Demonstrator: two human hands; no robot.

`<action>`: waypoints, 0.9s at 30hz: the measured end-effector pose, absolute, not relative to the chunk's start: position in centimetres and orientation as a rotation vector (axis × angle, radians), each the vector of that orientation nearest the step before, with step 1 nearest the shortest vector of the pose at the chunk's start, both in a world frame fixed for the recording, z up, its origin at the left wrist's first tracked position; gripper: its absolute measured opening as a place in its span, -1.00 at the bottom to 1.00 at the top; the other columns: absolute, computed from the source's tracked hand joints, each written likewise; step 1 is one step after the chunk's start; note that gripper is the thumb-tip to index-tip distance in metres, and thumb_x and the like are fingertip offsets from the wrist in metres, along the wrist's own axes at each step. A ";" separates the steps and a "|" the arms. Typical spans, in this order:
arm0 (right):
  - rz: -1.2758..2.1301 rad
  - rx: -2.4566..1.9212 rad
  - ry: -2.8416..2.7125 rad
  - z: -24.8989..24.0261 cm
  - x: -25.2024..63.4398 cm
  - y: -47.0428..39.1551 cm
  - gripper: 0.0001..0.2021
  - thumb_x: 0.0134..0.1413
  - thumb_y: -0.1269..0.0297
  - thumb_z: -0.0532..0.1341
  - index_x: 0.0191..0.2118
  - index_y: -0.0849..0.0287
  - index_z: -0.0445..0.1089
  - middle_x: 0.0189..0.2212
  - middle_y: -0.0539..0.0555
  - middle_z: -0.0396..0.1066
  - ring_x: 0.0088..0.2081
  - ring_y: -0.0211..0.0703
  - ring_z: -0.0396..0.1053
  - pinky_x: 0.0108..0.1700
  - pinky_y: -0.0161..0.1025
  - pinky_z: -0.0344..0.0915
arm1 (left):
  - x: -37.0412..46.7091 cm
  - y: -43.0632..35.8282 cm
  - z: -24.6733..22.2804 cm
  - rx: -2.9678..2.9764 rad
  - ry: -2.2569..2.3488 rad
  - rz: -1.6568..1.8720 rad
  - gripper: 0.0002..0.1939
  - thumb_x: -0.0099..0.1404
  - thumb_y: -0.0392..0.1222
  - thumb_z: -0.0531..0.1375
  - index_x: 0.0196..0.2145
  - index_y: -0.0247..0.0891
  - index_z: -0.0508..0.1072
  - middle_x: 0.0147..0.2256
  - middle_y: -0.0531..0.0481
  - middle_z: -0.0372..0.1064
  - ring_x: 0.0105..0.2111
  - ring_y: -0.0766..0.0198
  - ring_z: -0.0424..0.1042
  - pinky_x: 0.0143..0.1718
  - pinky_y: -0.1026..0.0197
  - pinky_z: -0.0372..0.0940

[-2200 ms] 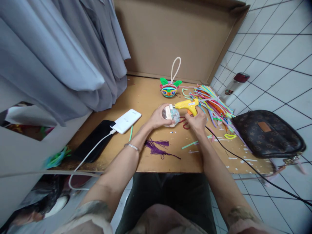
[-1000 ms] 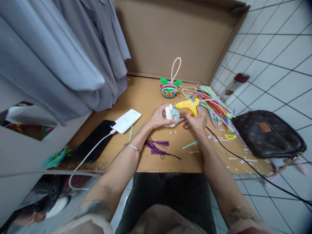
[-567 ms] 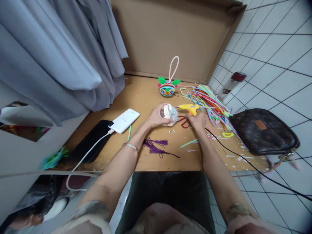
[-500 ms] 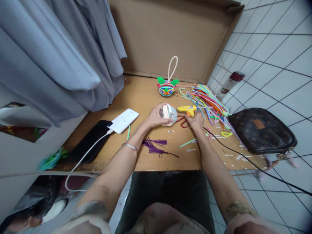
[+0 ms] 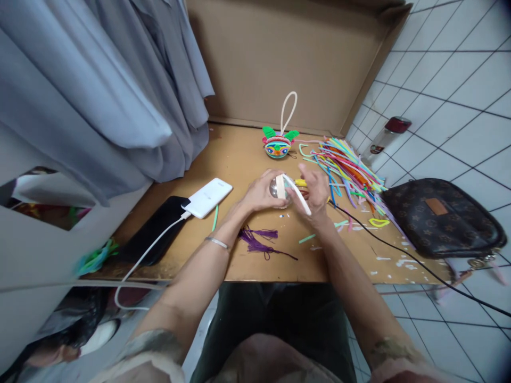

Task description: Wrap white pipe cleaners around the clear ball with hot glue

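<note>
My left hand [image 5: 263, 190] is wrapped around a clear, round ball [image 5: 274, 187] with a white band across it. From the ball's top a loose white fuzzy strip [image 5: 300, 194] runs down to the right. My right hand [image 5: 317, 192] is at this strip, its fingers curled against it beside the ball. Behind the right hand, a yellow glue gun [image 5: 300, 182] lies mostly hidden, its black cord running off to the right. Nearer to me lie purple tassels [image 5: 257, 240].
A finished-looking animal-face ornament [image 5: 278, 146] with a white loop stands at the back. Colourful pipe cleaners [image 5: 351, 165] are heaped at right, by a brown handbag [image 5: 443, 218] and a bottle [image 5: 385, 139]. A white power bank [image 5: 209, 198] and black phone [image 5: 154, 231] lie left.
My right hand has let go of the glue gun and moved left to the white strip at the ball. The strip's loose end now sticks out. My left hand still holds the ball.
</note>
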State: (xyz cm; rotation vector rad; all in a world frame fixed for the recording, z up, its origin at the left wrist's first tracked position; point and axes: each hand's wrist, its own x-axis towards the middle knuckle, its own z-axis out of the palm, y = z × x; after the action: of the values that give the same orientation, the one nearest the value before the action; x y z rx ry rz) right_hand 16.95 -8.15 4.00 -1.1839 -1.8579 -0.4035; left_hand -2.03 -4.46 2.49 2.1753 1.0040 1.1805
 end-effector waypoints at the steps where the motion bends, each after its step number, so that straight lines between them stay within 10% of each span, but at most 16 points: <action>1: -0.410 -1.110 -1.870 4.0 16.5 -8.3 -0.56 0.25 -0.01 0.10 0.10 0.13 0.40 -0.18 0.19 0.42 -0.14 0.01 0.36 -0.03 -0.02 0.28 | -2.0 -4.5 2.6 2.195 1.007 1.178 -0.24 -0.11 -0.12 0.41 0.09 -0.25 0.38 0.08 -0.17 0.37 0.07 -0.04 0.40 0.16 -0.03 0.30; 6: -0.333 -0.969 -1.866 3.7 15.5 -8.6 -0.69 0.35 0.15 0.03 -0.18 0.09 0.51 -0.32 0.13 0.48 -0.26 -0.10 0.42 -0.13 -0.09 0.37 | -1.9 -4.8 2.7 2.216 1.012 1.163 -0.23 -0.10 -0.10 0.41 0.09 -0.27 0.37 0.09 -0.17 0.36 0.08 -0.04 0.40 0.16 -0.01 0.29; 27: -0.190 -0.698 -1.861 3.2 15.2 -8.6 -0.89 0.27 0.39 0.15 -0.22 0.11 0.43 -0.25 0.14 0.58 -0.18 -0.10 0.53 -0.13 -0.09 0.46 | -2.0 -4.1 2.2 2.158 0.977 1.228 -0.27 -0.11 -0.18 0.38 0.07 -0.25 0.37 0.07 -0.15 0.35 0.08 -0.01 0.39 0.17 -0.03 0.29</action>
State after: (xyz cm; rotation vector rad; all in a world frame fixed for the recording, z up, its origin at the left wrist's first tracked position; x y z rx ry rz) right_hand 15.25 -8.64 3.22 -0.6979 -1.8611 -0.1898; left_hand -2.03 -4.08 2.20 2.1583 0.9770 1.2276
